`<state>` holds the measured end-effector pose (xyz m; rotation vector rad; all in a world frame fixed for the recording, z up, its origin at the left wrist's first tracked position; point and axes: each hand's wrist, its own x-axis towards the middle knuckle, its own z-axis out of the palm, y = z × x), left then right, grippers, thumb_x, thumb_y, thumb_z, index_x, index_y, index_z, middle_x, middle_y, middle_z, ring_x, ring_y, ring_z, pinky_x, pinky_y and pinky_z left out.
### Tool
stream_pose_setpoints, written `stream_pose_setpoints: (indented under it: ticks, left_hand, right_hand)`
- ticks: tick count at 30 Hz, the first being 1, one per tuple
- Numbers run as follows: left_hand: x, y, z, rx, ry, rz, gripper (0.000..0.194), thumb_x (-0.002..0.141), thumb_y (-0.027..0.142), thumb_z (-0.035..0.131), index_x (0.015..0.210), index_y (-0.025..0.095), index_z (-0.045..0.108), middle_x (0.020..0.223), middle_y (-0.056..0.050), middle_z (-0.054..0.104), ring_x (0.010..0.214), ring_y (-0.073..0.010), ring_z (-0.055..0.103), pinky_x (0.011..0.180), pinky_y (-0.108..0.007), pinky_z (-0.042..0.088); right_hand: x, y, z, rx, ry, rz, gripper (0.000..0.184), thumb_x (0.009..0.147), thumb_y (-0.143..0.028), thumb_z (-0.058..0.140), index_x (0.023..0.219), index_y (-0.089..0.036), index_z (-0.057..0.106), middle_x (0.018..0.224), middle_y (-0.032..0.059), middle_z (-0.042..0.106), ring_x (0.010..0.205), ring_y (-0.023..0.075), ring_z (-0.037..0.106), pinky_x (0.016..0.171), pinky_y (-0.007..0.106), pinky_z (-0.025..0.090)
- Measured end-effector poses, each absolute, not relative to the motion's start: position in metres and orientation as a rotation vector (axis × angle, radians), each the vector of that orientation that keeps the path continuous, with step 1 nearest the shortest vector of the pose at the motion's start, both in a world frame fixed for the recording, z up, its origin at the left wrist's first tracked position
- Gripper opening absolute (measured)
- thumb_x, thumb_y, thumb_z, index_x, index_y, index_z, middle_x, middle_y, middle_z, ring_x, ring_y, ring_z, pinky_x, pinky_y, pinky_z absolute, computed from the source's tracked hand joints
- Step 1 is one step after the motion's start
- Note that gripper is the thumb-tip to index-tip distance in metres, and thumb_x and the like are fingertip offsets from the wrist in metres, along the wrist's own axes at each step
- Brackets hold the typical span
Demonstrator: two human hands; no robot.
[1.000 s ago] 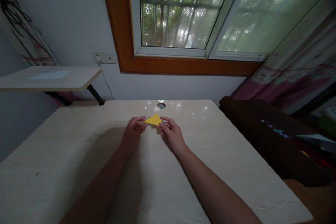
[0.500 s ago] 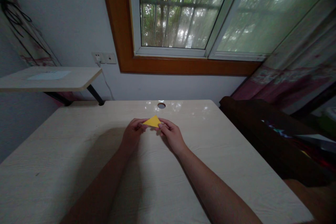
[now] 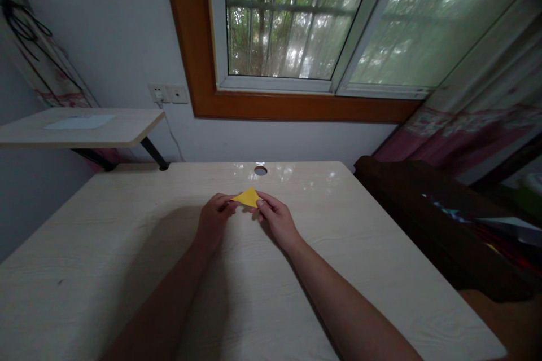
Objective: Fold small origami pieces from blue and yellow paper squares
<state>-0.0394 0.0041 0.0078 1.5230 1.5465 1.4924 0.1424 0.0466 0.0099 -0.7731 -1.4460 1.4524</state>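
Both hands meet at the middle of the worktop (image 3: 127,248), far half, pinching a small yellow paper triangle (image 3: 247,197) between them. Left hand (image 3: 215,218) grips the paper's left corner with thumb and fingertips, fingers curled in. Right hand (image 3: 277,219) grips the right corner the same way, thumb on top, fingers tucked under. Paper is folded, flat-ish, apex pointing away from the person, long edge toward the hands. Cannot tell if the paper rests on the worktop or is lifted just off it; it sits very low either way. Both forearms are bare and run in from the bottom edge, converging toward the paper.

Worktop is light wood grain, glossy at the far edge. Round cable hole (image 3: 260,170) sits near the far edge, just beyond the paper, apart from it. Small dark speck at the left near side of the worktop.

Behind: white wall, wood-framed window (image 3: 292,22) with bars and green trees outside. Wall socket (image 3: 167,93) left of the window, a cord hanging from it. Side shelf (image 3: 118,127) on the left, on black brackets, carrying a pale sheet (image 3: 79,121). Pinkish curtain (image 3: 466,118) on the right. Dark furniture (image 3: 423,203) just beside the worktop's right edge, details too dim to tell.
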Motion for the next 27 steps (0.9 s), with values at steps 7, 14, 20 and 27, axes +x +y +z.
stream_pose_setpoints:
  ticks: [7, 14, 20, 27]
  left_hand:
    - [-0.0384, 0.0, 0.0123, 1.554, 1.666, 1.541, 0.021, 0.083, 0.04, 0.065, 0.088, 0.021, 0.074, 0.084, -0.003, 0.065, 0.068, -0.0159, 0.06, 0.065, -0.026, 0.047]
    - [-0.0397, 0.0025, 0.0132, 1.604, 1.608, 1.58, 0.018, 0.082, 0.037, 0.067, 0.075, 0.021, 0.07, 0.085, -0.003, 0.064, 0.078, -0.0174, 0.06, 0.071, -0.027, 0.047]
    - [-0.0389, 0.0023, 0.0148, 1.533, 1.482, 1.594, 0.018, 0.081, 0.036, 0.067, 0.073, 0.02, 0.07, 0.086, -0.004, 0.066, 0.083, -0.0178, 0.061, 0.077, -0.028, 0.048]
    - [-0.0385, 0.0016, 0.0118, 1.469, 1.467, 1.546, 0.018, 0.081, 0.038, 0.067, 0.074, 0.021, 0.07, 0.083, -0.003, 0.067, 0.079, -0.0175, 0.061, 0.074, -0.027, 0.047]
  right_hand:
    - [0.1412, 0.0473, 0.0087, -0.818, -1.454, 1.397, 0.043, 0.086, -0.046, 0.061, 0.119, -0.018, 0.064, 0.084, 0.0035, 0.069, 0.06, 0.0131, 0.054, 0.058, 0.025, 0.045]
    - [0.1435, 0.0486, 0.0092, -0.853, -1.609, 1.127, 0.023, 0.086, -0.041, 0.063, 0.091, -0.02, 0.072, 0.087, 0.0044, 0.063, 0.08, 0.0174, 0.057, 0.072, 0.029, 0.046]
    - [0.144, 0.0497, 0.0108, -0.807, -1.601, 0.969, 0.019, 0.086, -0.039, 0.064, 0.083, -0.022, 0.072, 0.105, 0.0073, 0.059, 0.1, 0.0204, 0.056, 0.081, 0.03, 0.047]
    - [0.1434, 0.0492, 0.0047, -0.892, -1.511, 1.193, 0.026, 0.084, -0.044, 0.064, 0.08, -0.018, 0.067, 0.073, 0.0005, 0.061, 0.069, 0.0161, 0.054, 0.065, 0.026, 0.043]
